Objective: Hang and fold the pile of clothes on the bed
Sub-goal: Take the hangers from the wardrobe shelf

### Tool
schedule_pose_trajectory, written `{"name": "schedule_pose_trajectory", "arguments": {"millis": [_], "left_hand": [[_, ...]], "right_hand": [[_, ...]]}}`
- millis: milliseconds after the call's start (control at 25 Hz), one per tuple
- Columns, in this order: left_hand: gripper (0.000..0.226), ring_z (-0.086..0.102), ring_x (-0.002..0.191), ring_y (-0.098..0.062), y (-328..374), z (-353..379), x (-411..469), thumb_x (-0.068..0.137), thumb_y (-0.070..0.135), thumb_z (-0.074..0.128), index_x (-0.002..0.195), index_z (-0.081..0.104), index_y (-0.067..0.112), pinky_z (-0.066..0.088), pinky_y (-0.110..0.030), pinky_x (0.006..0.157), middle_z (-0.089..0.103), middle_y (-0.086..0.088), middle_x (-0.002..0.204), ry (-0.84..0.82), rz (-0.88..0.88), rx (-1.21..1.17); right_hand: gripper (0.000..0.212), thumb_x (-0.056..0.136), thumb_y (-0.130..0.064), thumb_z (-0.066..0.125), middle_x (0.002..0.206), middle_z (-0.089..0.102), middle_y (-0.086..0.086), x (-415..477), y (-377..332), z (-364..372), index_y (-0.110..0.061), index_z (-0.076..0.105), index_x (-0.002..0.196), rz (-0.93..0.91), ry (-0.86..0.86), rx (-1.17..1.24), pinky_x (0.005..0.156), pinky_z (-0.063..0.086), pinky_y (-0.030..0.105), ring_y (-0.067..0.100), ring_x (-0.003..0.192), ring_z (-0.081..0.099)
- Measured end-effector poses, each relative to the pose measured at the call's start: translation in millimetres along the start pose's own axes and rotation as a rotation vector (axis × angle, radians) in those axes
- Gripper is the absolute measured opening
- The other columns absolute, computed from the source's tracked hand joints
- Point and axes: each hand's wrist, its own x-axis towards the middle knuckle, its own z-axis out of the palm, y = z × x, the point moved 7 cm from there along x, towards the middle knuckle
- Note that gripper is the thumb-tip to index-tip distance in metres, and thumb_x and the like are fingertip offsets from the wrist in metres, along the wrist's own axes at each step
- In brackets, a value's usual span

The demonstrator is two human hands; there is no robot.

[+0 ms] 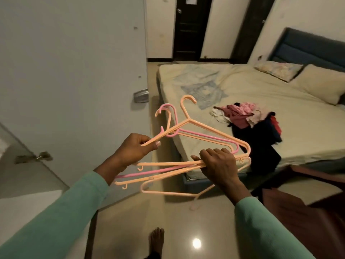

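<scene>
Since the pile of clothes (248, 118) lies heaped and unsorted on the bed (280, 98), toward its near edge and well away from the pillows (321, 83) at its head, nothing appears hung or folded yet; nearly the whole task looks to be ahead. It is a crumpled mix of pink, white, red and dark navy cloth, one dark piece spilling over the bed's edge. Short of the bed, a bunch of peach and pink plastic hangers (209, 135) is held up: the right hand (218, 163) grips their lower bars together, while the left hand (132, 150) pinches one peach hanger's shoulder, seemingly to separate it.
</scene>
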Motion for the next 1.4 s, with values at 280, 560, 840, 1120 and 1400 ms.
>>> {"name": "schedule_pose_trajectory", "arguments": {"millis": [280,560,840,1120,1400], "left_hand": [[0.032,0.053,0.052,-0.013,10,112,148,0.104,0.041,0.061,0.088,0.078,0.019,0.042,-0.029,0.056,0.060,0.006,0.054,-0.254,0.009,0.107],[0.075,0.071,0.085,-0.018,34,162,264,0.070,0.089,0.064,0.124,0.063,0.036,0.053,-0.032,0.069,0.075,0.003,0.094,-0.544,-0.011,0.058],[0.097,0.054,0.128,-0.016,24,230,357,0.073,0.070,0.081,0.155,0.037,0.042,0.045,-0.036,0.108,0.049,0.006,0.146,-0.925,-0.065,0.227],[0.061,0.060,0.110,-0.017,35,240,494,0.068,0.053,0.071,0.127,0.058,0.047,0.051,-0.034,0.090,0.046,0.009,0.142,-0.545,0.066,0.684],[0.051,0.063,0.106,-0.036,-12,218,609,0.064,0.030,0.088,0.111,0.070,0.029,0.060,-0.047,0.074,0.047,-0.006,0.144,-0.209,0.238,0.878]], "right_hand": [[0.047,0.106,-0.045,0.047,0.051,0.050,-0.006,2,118,64,-0.023,0.064,0.068,0.250,-0.248,-0.061,0.050,0.035,0.026,0.016,0.039,0.043],[0.034,0.100,-0.042,0.063,0.056,0.052,-0.006,31,199,124,-0.023,0.070,0.073,0.479,-0.489,-0.082,0.053,0.043,0.028,0.018,0.047,0.051],[0.021,0.097,-0.042,0.058,0.086,0.068,0.001,75,290,241,-0.024,0.069,0.098,0.514,-0.828,-0.054,0.065,0.046,0.033,0.024,0.077,0.066],[0.021,0.094,-0.044,0.061,0.094,0.074,0.003,149,367,361,-0.025,0.069,0.100,0.376,-0.811,0.025,0.069,0.034,0.034,0.029,0.088,0.069],[0.030,0.092,-0.049,0.060,0.087,0.063,0.006,197,373,486,-0.019,0.064,0.092,0.179,-0.743,0.181,0.071,0.041,0.043,0.031,0.080,0.059]]}}
